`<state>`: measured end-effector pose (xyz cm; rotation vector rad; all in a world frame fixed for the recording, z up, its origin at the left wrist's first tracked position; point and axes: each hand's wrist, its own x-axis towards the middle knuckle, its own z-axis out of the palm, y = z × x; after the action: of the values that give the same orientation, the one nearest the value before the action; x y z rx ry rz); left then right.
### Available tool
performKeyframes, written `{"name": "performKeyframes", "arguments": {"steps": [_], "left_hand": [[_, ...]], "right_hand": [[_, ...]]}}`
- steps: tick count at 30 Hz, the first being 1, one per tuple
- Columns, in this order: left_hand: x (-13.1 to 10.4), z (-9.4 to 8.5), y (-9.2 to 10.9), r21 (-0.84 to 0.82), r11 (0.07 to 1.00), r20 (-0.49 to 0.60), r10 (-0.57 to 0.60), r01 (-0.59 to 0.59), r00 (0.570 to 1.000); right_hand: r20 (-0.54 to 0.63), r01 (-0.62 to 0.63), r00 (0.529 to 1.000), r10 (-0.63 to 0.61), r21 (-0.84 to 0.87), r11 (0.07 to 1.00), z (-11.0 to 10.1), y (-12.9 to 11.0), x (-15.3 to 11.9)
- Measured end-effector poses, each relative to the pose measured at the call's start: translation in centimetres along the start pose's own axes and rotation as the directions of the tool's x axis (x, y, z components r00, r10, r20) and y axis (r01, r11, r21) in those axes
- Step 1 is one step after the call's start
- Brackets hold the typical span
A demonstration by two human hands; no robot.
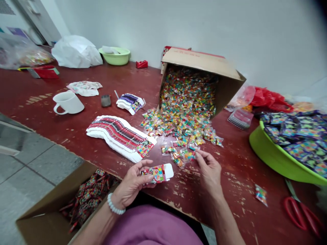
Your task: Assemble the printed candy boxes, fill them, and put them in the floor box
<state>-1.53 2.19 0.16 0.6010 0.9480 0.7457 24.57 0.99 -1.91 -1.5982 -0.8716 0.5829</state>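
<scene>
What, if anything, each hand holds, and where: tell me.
The left hand holds a small box by the end opposite its white flap. The right hand touches the edge of a candy packet; whether it grips cannot be told.

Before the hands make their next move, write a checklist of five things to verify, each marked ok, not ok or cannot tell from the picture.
1. Red carton secure in the left hand: ok, held between thumb and fingers.
2. White end flap unfolded: ok, it sticks out from the carton's end on the right-hand side.
3. Candy packet gripped by the right hand: cannot tell; the fingertips are at its edge, but the grip is unclear.
4. Loose packets all gathered by the big box: not ok; a stray packet lies apart, near the scissors.
5. Scissors clear of both hands: ok, they lie off to the right.
</scene>
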Motion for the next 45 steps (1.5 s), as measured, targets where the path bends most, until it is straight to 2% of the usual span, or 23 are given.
{"name": "performKeyframes", "arguments": {"steps": [3,6,9,12,15,17,20,24,25,26,29,30,31,35,39,42,45], "left_hand": [[0.0,0.8,-0.4,-0.051,0.998,0.041,-0.034,0.036,0.999],[-0.2,1.2,-0.7,-0.086,0.995,0.07,-0.044,0.05,0.997],[-0.6,1.5,-1.1,-0.11,0.992,0.104,-0.043,0.055,0.994],[-1.0,1.8,-1.7,-0.066,0.995,0.205,-0.061,0.076,0.977],[-1.2,1.9,-2.4,0.019,0.993,0.344,-0.116,0.116,0.932],[-1.1,1.9,-2.5,0.059,0.99,0.385,-0.141,0.128,0.912],[-1.1,2.0,-2.2,0.117,0.99,0.425,-0.127,0.084,0.896],[-1.1,2.5,-1.5,0.225,0.972,0.422,-0.036,-0.067,0.906],[-1.1,2.5,-1.4,0.226,0.97,0.401,-0.012,-0.086,0.916],[-1.1,2.6,-1.4,0.209,0.974,0.374,0.003,-0.087,0.928],[-1.0,2.5,-1.3,0.078,0.997,0.256,-0.016,-0.004,0.967],[-0.9,2.5,-1.3,0.031,0.999,0.212,-0.04,0.034,0.976],[-0.9,2.5,-1.3,-0.011,0.998,0.174,-0.066,0.069,0.983],[-0.7,2.8,-1.4,-0.124,0.987,0.075,-0.097,0.106,0.992],[-0.8,2.8,-2.1,-0.051,0.998,-0.058,0.032,-0.035,0.998],[-1.0,2.7,-2.4,0.053,0.994,-0.056,0.095,-0.092,0.994],[-1.1,2.8,-2.1,0.118,0.982,-0.007,0.148,-0.146,0.989]], "right_hand": [[0.184,-0.132,0.977,0.107,0.131,0.983,0.9,-2.2,-2.5],[0.249,-0.136,0.964,0.096,0.149,0.979,1.6,-3.0,-4.3],[0.283,-0.058,0.959,0.025,0.109,0.992,1.9,-3.1,-5.0],[0.312,0.148,0.939,-0.145,0.015,0.989,1.8,-3.1,-5.1],[0.347,0.406,0.868,-0.356,-0.082,0.91,1.5,-3.6,-5.0],[0.376,0.508,0.816,-0.439,-0.106,0.855,1.3,-4.0,-4.9],[0.468,0.553,0.755,-0.459,-0.079,0.829,1.1,-4.8,-5.0],[0.667,0.611,0.597,-0.445,-0.018,0.792,1.4,-5.3,-5.5],[0.669,0.607,0.596,-0.445,-0.012,0.795,1.5,-5.2,-5.7],[0.639,0.585,0.63,-0.441,-0.017,0.811,1.6,-5.1,-5.8],[0.444,0.443,0.814,-0.375,-0.057,0.895,1.8,-4.2,-6.3],[0.404,0.385,0.853,-0.33,-0.062,0.921,1.9,-3.9,-6.5],[0.399,0.329,0.872,-0.283,-0.052,0.943,2.1,-3.6,-6.7],[0.493,0.153,0.851,-0.179,0.094,0.984,3.1,-3.0,-8.0],[0.511,0.087,0.844,-0.162,0.168,0.982,3.9,-3.3,-8.6],[0.565,-0.077,0.824,-0.054,0.206,0.976,4.1,-3.5,-8.2],[0.559,-0.265,0.824,0.088,0.244,0.933,4.2,-3.5,-7.6]]}}
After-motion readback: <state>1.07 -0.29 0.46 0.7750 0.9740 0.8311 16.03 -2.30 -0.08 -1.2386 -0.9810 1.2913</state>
